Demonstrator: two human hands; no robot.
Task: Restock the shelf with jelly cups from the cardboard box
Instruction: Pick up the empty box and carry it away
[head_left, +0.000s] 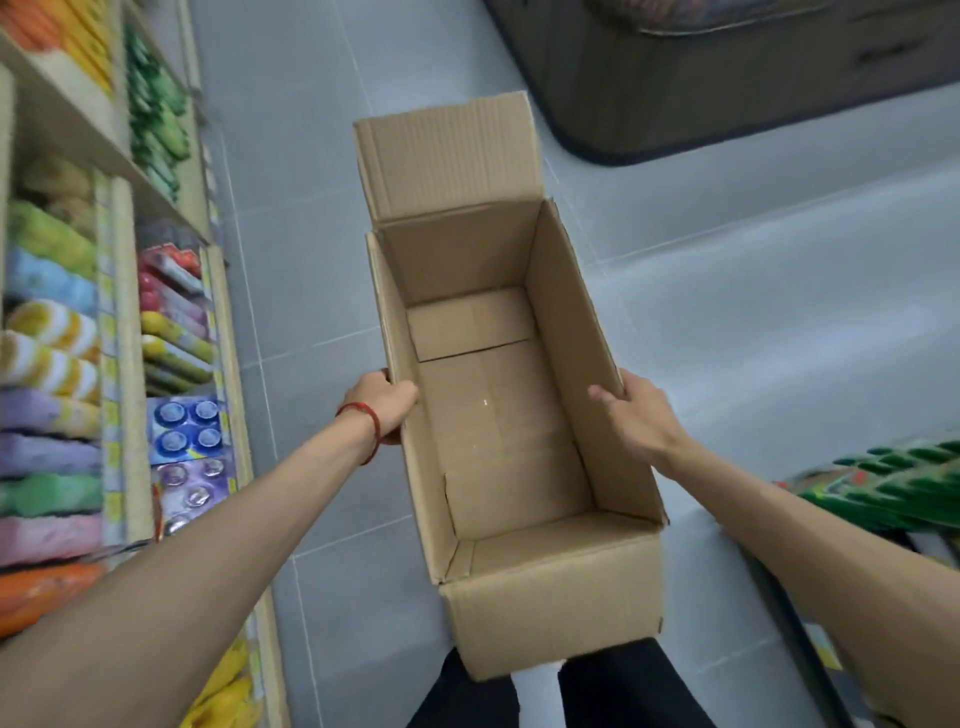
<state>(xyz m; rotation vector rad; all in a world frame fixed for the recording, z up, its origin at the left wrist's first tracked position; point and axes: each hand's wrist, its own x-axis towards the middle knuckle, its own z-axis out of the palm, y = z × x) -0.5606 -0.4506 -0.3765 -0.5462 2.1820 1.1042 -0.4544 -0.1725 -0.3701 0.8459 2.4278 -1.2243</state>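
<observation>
An open cardboard box hangs above the grey floor in the middle of the view, and I see nothing inside it but its bare bottom. My left hand grips its left wall, thumb over the rim and inside. My right hand grips the right wall the same way, thumb inside. The far flap stands up. Packs of jelly cups with blue and purple lids lie on the shelf at the left, beside my left forearm.
The shelf unit runs along the left edge, filled with colourful packets on several levels. A dark cabinet stands on the floor at the upper right. Green packaged goods sit at the right edge. My dark-trousered legs show under the box.
</observation>
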